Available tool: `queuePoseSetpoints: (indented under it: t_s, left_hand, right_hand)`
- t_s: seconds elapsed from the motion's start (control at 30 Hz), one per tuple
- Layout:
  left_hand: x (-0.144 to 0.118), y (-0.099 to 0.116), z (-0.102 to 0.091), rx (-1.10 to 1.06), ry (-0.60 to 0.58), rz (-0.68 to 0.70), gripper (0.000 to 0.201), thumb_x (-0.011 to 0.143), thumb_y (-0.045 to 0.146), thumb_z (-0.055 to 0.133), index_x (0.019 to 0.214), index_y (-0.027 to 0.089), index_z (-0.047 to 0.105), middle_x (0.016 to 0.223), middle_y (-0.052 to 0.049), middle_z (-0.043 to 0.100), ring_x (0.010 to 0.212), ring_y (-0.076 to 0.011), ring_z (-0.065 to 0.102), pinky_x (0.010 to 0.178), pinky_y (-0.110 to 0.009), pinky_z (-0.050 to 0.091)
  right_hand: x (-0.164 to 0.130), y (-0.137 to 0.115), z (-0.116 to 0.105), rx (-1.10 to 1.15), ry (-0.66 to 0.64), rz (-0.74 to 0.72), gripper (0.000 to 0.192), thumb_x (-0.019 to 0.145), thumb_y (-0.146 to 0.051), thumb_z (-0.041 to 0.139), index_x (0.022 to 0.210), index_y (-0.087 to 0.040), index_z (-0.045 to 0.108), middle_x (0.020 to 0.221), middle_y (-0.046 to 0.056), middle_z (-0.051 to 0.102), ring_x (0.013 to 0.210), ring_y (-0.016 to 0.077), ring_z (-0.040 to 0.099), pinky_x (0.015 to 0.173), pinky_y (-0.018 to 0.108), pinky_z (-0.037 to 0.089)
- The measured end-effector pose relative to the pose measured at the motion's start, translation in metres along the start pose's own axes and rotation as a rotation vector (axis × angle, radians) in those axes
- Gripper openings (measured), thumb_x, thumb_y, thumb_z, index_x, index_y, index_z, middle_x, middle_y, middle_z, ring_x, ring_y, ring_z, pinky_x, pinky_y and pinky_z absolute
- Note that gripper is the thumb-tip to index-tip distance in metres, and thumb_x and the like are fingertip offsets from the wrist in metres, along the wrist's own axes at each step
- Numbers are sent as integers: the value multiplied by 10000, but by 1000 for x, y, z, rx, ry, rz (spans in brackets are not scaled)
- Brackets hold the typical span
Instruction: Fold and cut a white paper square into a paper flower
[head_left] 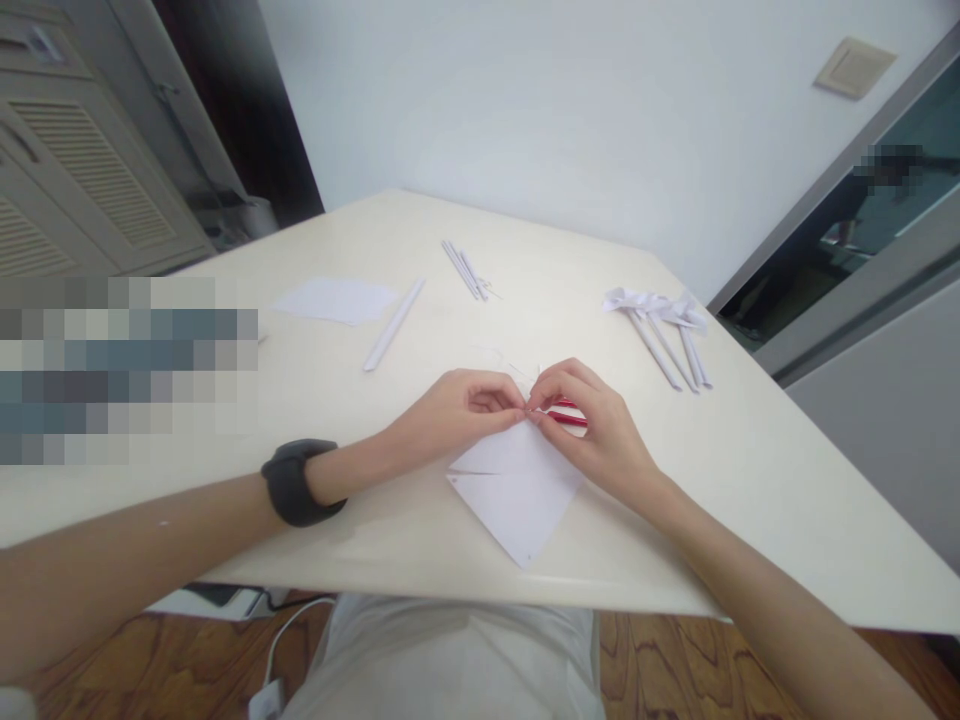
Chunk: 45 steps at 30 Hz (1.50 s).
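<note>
A square of white paper (525, 505) with a slit from its left side and small dark dots near two corners lies at the table's front. My left hand (480, 405) pinches the paper's far corner. Against those fingertips, thumb and forefinger of my right hand (589, 415) close on the same corner. Any tiny item between the fingertips is too small to make out. Partly hidden under my right hand is a slim red object (568, 419). Thin wire-like strands (519, 372) lie just beyond the fingers.
A rolled paper tube (394, 326) and flat white paper (334, 301) lie at left. Thin paper sticks (460, 270) rest farther back, beside fine strands. At right are several paper tubes with folded paper tops (655, 303). A wall stands behind the table (765, 480).
</note>
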<state>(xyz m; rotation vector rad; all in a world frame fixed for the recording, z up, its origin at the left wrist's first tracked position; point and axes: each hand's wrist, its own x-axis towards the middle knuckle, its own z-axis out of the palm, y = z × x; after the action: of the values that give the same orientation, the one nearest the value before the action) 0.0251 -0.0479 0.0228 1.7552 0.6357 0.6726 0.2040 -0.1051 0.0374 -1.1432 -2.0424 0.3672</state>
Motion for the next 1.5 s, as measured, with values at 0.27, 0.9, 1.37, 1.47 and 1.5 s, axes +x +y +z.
queuePoseSetpoints:
  t_s: [0.27, 0.9, 1.37, 1.47, 1.5]
  left_hand:
    - [0, 1, -1, -216, -42, -139, 139, 782, 302, 604, 822, 172, 633, 873, -10, 662, 833, -140, 601, 736, -239, 456]
    - [0, 7, -2, -151, -30, -151, 172, 723, 320, 657, 812, 175, 628, 823, 7, 644, 815, -130, 593, 778, -251, 451]
    - [-2, 4, 1, 241, -19, 37, 122, 782, 275, 544, 785, 167, 599, 765, -5, 623, 740, -140, 579, 692, -253, 447]
    - [-4, 5, 3, 317, -16, 60, 107, 777, 250, 537, 767, 169, 607, 748, -1, 633, 724, -135, 581, 685, -244, 446]
    - [-4, 6, 3, 334, -7, 63, 105, 771, 248, 543, 758, 168, 609, 738, 1, 633, 714, -133, 582, 680, -241, 446]
  right_hand:
    - [-3, 1, 0, -134, 2, -67, 122, 854, -146, 465, 869, -219, 561, 928, 56, 532, 846, 170, 541, 716, 305, 483]
    - [-3, 20, -6, -368, 21, -338, 191, 861, -97, 457, 924, -206, 600, 961, 66, 556, 830, 158, 541, 700, 304, 450]
    - [-1, 7, -4, -67, -72, -59, 51, 834, -176, 540, 874, -191, 567, 1014, 59, 487, 884, 144, 536, 737, 274, 484]
    - [-1, 5, -5, -27, -128, -12, 30, 831, -209, 558, 858, -200, 568, 1032, 52, 482, 876, 140, 536, 723, 266, 495]
    - [-1, 5, -5, -22, -137, -8, 29, 829, -214, 563, 855, -202, 569, 1036, 50, 480, 880, 140, 535, 728, 267, 497]
